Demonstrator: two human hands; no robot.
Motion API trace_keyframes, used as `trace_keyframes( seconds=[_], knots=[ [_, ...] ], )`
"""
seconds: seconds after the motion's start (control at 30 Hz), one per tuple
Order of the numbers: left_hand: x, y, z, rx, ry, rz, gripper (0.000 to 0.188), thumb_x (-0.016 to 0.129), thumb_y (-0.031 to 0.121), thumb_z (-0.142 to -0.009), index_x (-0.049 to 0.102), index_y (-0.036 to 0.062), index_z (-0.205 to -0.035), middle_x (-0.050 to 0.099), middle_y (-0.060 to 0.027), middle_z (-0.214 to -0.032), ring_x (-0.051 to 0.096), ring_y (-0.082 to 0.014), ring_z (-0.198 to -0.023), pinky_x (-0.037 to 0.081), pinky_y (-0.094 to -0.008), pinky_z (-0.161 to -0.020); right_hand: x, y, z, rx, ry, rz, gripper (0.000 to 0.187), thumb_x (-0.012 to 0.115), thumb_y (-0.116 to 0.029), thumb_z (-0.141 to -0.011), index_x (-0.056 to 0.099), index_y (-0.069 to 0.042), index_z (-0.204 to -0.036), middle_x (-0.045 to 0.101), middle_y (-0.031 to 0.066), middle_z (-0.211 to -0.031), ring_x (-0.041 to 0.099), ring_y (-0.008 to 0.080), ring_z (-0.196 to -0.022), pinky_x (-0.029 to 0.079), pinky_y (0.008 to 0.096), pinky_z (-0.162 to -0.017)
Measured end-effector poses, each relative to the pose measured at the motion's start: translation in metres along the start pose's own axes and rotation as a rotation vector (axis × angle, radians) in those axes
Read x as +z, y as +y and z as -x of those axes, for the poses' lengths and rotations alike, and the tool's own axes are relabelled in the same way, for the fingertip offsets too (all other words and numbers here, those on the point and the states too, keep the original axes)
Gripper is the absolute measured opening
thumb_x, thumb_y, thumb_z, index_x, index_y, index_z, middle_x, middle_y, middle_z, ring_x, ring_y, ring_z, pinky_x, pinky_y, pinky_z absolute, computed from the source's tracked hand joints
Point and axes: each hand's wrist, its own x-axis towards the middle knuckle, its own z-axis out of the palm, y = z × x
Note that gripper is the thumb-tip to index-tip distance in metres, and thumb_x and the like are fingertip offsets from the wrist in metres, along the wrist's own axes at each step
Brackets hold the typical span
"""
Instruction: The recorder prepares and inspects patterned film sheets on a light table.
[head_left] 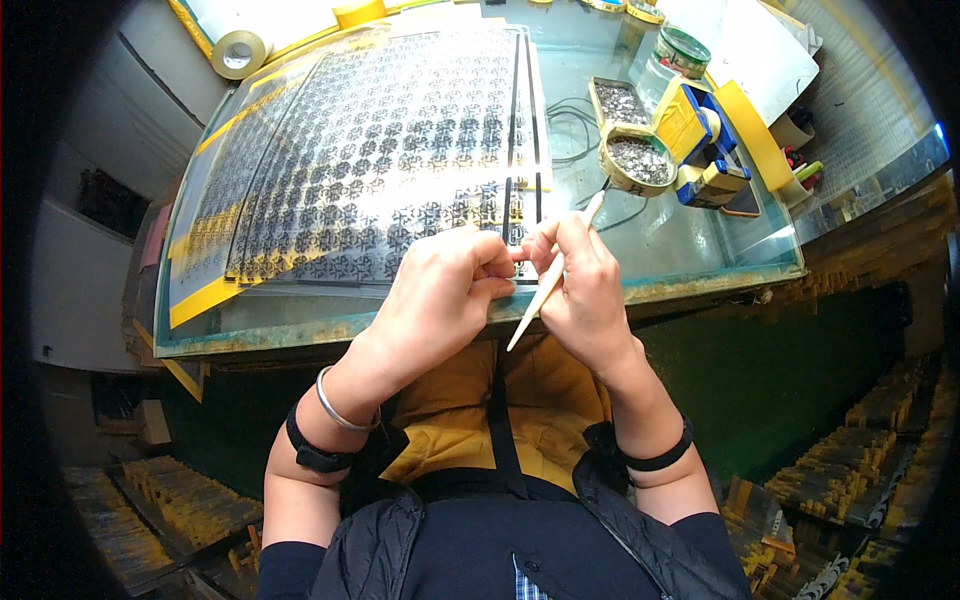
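As a slim, tapered, pale stick [541,301] slants through the curled fingers of the right hand [590,285] over the greenish glass bench's [725,238] near edge, the left hand [440,285] presses its fingers together, any contents hidden. Beyond lie a glossy, black-patterned sheet [380,150] and a round, speckle-filled tub [638,187].

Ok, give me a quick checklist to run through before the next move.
1. Stick in the right hand: ok, gripped, its lower end pointing back toward the person.
2. Left hand free: cannot tell; its fingers are curled and could hide something small.
3. Sheet on the table: ok, pattern showing.
4. Sheet's near right corner in full view: not ok, the hands partly cover it.
5. Near tub open: ok, the bits inside show.
6. Hands touching the sheet: cannot tell from this angle.
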Motion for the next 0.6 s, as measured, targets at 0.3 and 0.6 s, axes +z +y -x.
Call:
trace_keyframes(
  seconds=[0.3, 0.6],
  knots=[
    [-0.0007, -0.0045, 0.0018, -0.074, -0.006, 0.033, 0.014, 0.077, -0.001, -0.075, 0.066, -0.0014, -0.084, 0.061, -0.0072, -0.07, 0.058, -0.0114, -0.061, 0.047, -0.0271, -0.057, -0.0011, -0.004, -0.0007, -0.011, -0.012, 0.042, 0.028, 0.067, 0.008, -0.069, 0.051, -0.003, -0.089, 0.058, 0.0141, -0.079, 0.061, 0.0363, -0.075, 0.049, 0.043, -0.064],
    [-0.0025, -0.0028, 0.0035, 0.041, 0.032, -0.138, 0.012, 0.079, 0.004, -0.075, 0.071, -0.0001, -0.082, 0.064, -0.0101, -0.072, 0.062, -0.0178, -0.061, 0.049, -0.0313, -0.059, 0.0038, 0.0005, 0.0008, -0.01, 0.009, -0.024, 0.028, 0.068, 0.009, -0.069, 0.052, -0.003, -0.088, 0.058, 0.0139, -0.078, 0.061, 0.0364, -0.074, 0.049, 0.0437, -0.064]
  ],
)
